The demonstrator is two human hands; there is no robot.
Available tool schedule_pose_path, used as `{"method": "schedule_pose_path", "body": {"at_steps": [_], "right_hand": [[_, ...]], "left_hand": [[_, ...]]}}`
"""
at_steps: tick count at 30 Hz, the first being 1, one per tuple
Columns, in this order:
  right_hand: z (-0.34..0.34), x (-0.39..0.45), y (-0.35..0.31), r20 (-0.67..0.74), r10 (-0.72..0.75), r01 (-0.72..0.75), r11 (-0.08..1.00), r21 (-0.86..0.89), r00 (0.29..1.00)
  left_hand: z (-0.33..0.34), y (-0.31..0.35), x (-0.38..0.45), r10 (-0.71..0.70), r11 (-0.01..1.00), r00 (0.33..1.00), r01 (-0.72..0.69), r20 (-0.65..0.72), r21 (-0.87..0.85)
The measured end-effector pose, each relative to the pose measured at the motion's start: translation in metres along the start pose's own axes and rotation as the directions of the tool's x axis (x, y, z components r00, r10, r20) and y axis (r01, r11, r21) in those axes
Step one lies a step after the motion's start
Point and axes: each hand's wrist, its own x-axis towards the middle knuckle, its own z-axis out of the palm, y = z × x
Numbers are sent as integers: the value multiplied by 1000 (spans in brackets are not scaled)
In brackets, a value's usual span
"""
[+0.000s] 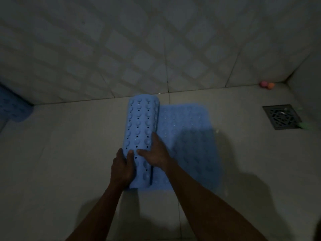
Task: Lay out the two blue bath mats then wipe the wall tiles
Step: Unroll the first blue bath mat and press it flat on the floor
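Mat in hand: the blue bath mat sits mid-frame on the floor, half unrolled. The rolled part is left of centre with suction cups facing up, and the flat part spreads to the right toward the floor drain.
Other mat: a second blue mat peeks in at the left edge, against the wall tiles. Can't tell how flat it is.
Doing it well: I'd push the roll leftward evenly along its whole length, keeping its far end near the wall line so the mat doesn't skew, then press it down so the cups bite.
Left hand grip: left hand wraps the roll's near end, fingers curled over it.
Right hand grip: right hand lies fairly flat on top of the roll, fingers spread, pressing rather than clutching.
Still to do: wiping the tiles, judging by the roll.
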Motion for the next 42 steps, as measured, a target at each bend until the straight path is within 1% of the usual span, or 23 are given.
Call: {"method": "schedule_pose_path", "body": {"at_steps": [2, 5, 6, 8, 10, 11, 13, 15, 16, 18, 21, 23, 24, 25, 27, 29, 31, 32, 34, 36, 38, 40, 42], "right_hand": [[2, -4, -4, -35, -25, 25, 999, 21, 999], [4, -9, -5, -135, -75, 86, 994, 71, 988], [5, -11, -6, -154, -88, 103, 991, 91, 984], [10, -11, -9, -175, -113, 129, 988, 80, 978], [21, -6, -9, -147, -78, 84, 996, 32, 986], [29, 1, -5, -120, -49, 48, 999, -15, 992], [41, 18, 4, -81, 14, -26, 988, -149, 997], [48, 14, -15, -77, 17, -35, 971, -234, 997], [51, 3, -33, -82, 6, -26, 969, -245, 997], [61, 0, -45, -91, 13, -32, 975, -220, 996], [73, 7, -50, -210, -20, -33, 969, -247, 977], [75, 26, -36, -264, 9, -69, 974, -217, 965], [76, 33, -34, -264, 29, -89, 972, -216, 964], [80, 26, -49, -249, 64, -127, 962, -242, 966], [89, 17, -67, -171, 105, -149, 951, -273, 980], [101, 9, -79, -103, 90, -110, 971, -212, 991], [110, 12, -79, -107, 20, -42, 978, -205, 994], [114, 13, -78, -113, 9, -31, 981, -191, 994], [125, 13, -78, -96, 41, -52, 992, -118, 995], [133, 18, -77, -128, 55, -66, 995, -76, 990], [141, 30, -67, -99, 42, -45, 998, -33, 994], [143, 34, -76, -40, 60, -66, 983, -172, 997], [148, 31, -90, -5, 31, -31, 943, -330, 1000]], "left_hand": [[2, 1, 0, 22, 1000, 1000, -23, -10, -20], [-6, -3, -2, 49, 996, 998, -46, 44, -72], [-11, -4, -1, 41, 996, 997, -36, 68, -78], [-21, -7, 3, -42, 996, 996, 49, 85, -78], [-28, -12, 7, -120, 988, 989, 128, 89, -89], [-32, -14, 8, -133, 985, 988, 140, 81, -98], [-41, -22, 13, -132, 984, 989, 139, 69, -114], [-49, -29, 16, -108, 985, 991, 117, 77, -127], [-51, -32, 17, -110, 983, 990, 121, 85, -136], [-55, -38, 20, -147, 974, 985, 160, 95, -158], [-64, -44, 26, -205, 951, 976, 217, 79, -219], [-71, -48, 31, -224, 946, 973, 230, 51, -228], [-73, -50, 34, -233, 943, 971, 239, 53, -230], [-75, -53, 35, -242, 937, 968, 251, 65, -242], [-77, -59, 36, -262, 922, 961, 276, 88, -271], [-79, -64, 38, -265, 925, 961, 278, 83, -259], [-81, -70, 39, -262, 935, 964, 265, 48, -237], [-82, -73, 40, -252, 943, 967, 251, 23, -220], [-84, -82, 44, -239, 953, 971, 231, -16, -198], [-89, -90, 46, -264, 949, 964, 253, -36, -190], [-99, -96, 51, -290, 946, 955, 278, -56, -164], [-107, -100, 55, -284, 952, 957, 273, -62, -140], [-111, -104, 54, -253, 963, 966, 246, -47, -112]]}}
